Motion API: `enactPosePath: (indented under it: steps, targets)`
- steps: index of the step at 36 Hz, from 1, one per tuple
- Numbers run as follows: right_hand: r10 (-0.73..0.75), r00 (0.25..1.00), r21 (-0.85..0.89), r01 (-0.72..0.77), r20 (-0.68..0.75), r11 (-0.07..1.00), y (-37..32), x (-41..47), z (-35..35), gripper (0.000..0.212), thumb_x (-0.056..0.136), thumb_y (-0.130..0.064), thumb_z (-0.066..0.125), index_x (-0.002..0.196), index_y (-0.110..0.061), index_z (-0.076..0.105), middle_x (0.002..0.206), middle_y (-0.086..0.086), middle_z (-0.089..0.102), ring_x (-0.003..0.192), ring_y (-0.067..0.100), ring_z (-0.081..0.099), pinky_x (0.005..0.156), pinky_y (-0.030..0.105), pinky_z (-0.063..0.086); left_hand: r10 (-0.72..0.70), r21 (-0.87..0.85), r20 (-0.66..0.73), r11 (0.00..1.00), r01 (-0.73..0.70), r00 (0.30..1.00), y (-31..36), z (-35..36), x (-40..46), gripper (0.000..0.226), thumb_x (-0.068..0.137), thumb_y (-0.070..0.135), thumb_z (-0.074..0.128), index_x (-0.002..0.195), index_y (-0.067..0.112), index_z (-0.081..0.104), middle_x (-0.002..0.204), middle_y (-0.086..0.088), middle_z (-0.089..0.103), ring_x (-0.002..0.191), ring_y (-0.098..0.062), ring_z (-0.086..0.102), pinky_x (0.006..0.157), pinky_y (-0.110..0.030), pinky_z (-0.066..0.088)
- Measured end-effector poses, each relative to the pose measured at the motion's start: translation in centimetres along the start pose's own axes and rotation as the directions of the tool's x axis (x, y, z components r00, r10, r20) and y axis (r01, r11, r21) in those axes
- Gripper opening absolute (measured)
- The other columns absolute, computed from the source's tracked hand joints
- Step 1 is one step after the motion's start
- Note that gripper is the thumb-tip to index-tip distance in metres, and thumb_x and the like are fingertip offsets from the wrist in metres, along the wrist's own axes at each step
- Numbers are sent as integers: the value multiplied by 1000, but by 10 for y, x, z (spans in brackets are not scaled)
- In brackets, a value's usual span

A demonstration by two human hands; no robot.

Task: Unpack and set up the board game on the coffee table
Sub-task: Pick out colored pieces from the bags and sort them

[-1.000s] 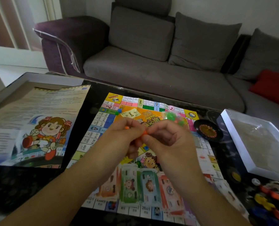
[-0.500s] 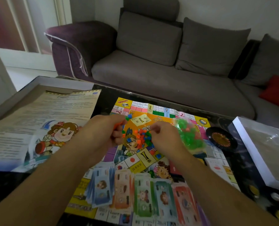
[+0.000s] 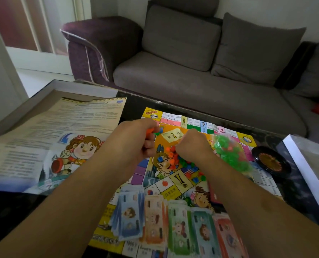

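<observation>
Risks, as judged; the loose pieces [image 3: 181,161] lie in a heap on the board [image 3: 175,135] under and between the two hands; small and light, they would likely scatter or roll off onto the counter [image 3: 132,103] if a wrist sweeps through them; the bag [image 3: 229,151] of green pieces, just right of the right hand, could tip more out if its mouth hangs open; the money stacks [image 3: 173,220], near side of both forearms, look loosely fanned and a dragged arm could shuffle the colours together; the rule sheet [image 3: 52,135], left of the left hand, overlaps the box lid [image 3: 84,88] and is not at risk from here.

Left hand [image 3: 134,140]; fingers curled in, a fistful; orange, blue and green pieces show at its far edge, so it grips several; raised over the board's left part, whether it touches the board cannot be told.

Right hand [image 3: 194,146]; fingers curled down over the heap; it appears to pinch something at the pile's top, though the fingertips are hidden by the hand's back, so what it holds cannot be told; the bag sits just beside it, contact unclear.

Further right of the right hand; the spinner [image 3: 271,162], at the board's edge; the box [image 3: 302,174], well apart.
</observation>
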State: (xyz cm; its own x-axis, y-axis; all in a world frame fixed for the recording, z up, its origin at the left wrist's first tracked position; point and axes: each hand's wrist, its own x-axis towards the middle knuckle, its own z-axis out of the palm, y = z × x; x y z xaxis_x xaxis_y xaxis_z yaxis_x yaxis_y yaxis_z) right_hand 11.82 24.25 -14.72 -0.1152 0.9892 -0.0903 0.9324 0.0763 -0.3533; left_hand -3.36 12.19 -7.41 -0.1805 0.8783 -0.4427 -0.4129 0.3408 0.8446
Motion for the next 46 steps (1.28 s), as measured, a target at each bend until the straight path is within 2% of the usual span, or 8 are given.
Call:
enactPosePath:
  steps: [4,8,13,26,36,39,42,46]
  targets:
    - [-23,998,28,25,-56,999,-2,1,-3,19,87,-25,79,79,-11,69,73,3,68,67,14,65,56,28,53,17,0,-2,1000,-17,1000,0,-4,1,10,101,11,57,94,5,60,68,-4,42,55,-11,32,54,-25,28]
    - [-205,975,127,214,-81,969,-9,-5,-5,9,95,-23,72,94,-26,81,104,-4,75,92,10,70,74,27,59,38,21,-8,999,-38,999,0,-9,4,10,101,13,57,96,5,62,69,-4,42,54,-11,33,46,-22,34]
    - [-399,916,-91,400,37,912,-17,-12,4,19,99,-15,64,98,-26,79,96,-7,72,89,11,66,76,29,58,39,29,2,999,-39,999,0,-11,6,10,101,14,58,97,6,63,68,-3,44,53,-10,35,43,-21,35]
    - [-377,922,-336,385,91,860,-14,-19,10,19,92,-11,69,108,-20,75,105,4,68,95,21,64,81,38,62,47,31,18,998,-47,999,0,-12,2,15,102,16,56,96,7,65,65,-2,45,52,-9,36,47,-22,33]
    - [-248,969,-326,233,-4,916,-16,-20,11,28,86,-9,79,111,-18,72,109,6,69,100,25,66,82,40,63,24,78,26,997,-26,999,-1,-9,-1,16,103,17,55,92,9,64,65,-1,45,53,-10,34,49,-24,30]
    - [-230,971,-243,209,-63,947,-10,-16,13,20,91,-10,74,107,-21,75,106,4,71,98,24,67,84,43,63,16,92,22,996,-18,1000,0,-7,-2,16,103,16,54,92,9,63,66,-2,44,53,-10,33,50,-24,29]
    - [-179,973,88,193,-149,977,-1,-15,5,21,96,-7,69,105,-24,78,109,-4,75,99,15,70,86,32,59,5,121,16,993,-6,1000,1,-6,-2,16,104,17,53,92,10,63,68,-2,44,53,-11,33,51,-24,29]
    - [-92,986,599,159,-141,785,2,-35,-21,16,95,-11,76,97,-27,80,97,-8,79,93,12,74,82,27,58,20,173,2,985,-20,1000,0,-6,-5,15,104,17,56,95,10,65,70,-2,54,54,-11,40,52,-24,33]
